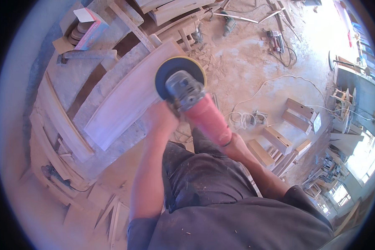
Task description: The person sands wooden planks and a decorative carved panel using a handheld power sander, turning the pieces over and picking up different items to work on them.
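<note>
Both my hands hold a red angle grinder (pixel 206 118) with a grey gear head and a large round dark sanding disc (pixel 171 68) edged in yellow. My left hand (pixel 162 118) is closed beside the gear head; what its fingers wrap is partly hidden. At the rear end of the red body, my right hand (pixel 233 143) is closed round the tool, its fingers mostly out of sight. Under the disc lies a long, pale, slightly curved wooden panel (pixel 121 108) on a grey bench. From this angle I cannot tell whether the disc touches the panel.
An opened box (pixel 89 31) of round discs stands at the far left. More curved boards (pixel 66 121) lie left of the panel. Across the dusty floor are a green power tool (pixel 228 26), another power tool (pixel 276 41), a pale cord (pixel 262 85) and several wooden blocks (pixel 298 116).
</note>
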A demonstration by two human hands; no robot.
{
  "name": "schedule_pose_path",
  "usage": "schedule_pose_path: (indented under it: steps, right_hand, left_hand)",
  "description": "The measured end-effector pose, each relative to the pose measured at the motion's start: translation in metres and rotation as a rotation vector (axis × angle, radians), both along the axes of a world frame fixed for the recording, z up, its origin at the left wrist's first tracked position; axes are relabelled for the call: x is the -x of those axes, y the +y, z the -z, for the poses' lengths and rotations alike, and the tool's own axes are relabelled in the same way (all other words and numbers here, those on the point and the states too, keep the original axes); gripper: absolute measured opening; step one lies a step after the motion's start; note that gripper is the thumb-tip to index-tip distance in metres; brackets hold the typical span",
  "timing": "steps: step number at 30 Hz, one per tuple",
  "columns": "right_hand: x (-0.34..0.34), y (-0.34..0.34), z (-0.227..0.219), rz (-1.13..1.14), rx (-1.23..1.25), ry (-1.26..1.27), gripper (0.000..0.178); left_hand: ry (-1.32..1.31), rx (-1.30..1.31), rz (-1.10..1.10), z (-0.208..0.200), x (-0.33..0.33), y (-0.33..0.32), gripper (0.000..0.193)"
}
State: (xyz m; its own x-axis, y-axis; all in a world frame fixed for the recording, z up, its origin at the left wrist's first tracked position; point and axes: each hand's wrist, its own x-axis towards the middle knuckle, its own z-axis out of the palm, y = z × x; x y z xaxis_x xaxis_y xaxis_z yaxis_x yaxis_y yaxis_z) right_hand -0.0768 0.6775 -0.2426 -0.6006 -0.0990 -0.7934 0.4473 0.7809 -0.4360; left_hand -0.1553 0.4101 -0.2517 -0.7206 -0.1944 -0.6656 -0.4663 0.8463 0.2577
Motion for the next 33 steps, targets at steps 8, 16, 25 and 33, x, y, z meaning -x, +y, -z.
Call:
schedule_pose_path:
  steps: [8, 16, 25, 33]
  right_hand:
    - [0.056, -0.050, 0.003, -0.126, 0.047, -0.013, 0.029]
    - [0.094, -0.009, 0.012, 0.192, 0.043, -0.064, 0.012]
    - [0.054, -0.081, 0.014, 0.088, -0.054, -0.081, 0.017]
    - [-0.006, -0.197, 0.000, -0.121, -0.015, -0.121, 0.020]
  left_hand:
    - [-0.039, 0.139, -0.137, -0.004, 0.003, -0.064, 0.029]
    - [0.256, -0.178, -0.039, 0.009, 0.083, -0.032, 0.023]
    - [0.202, -0.213, -0.130, 0.004, 0.021, -0.115, 0.022]
    - [0.128, -0.093, -0.306, 0.004, -0.097, -0.219, 0.023]
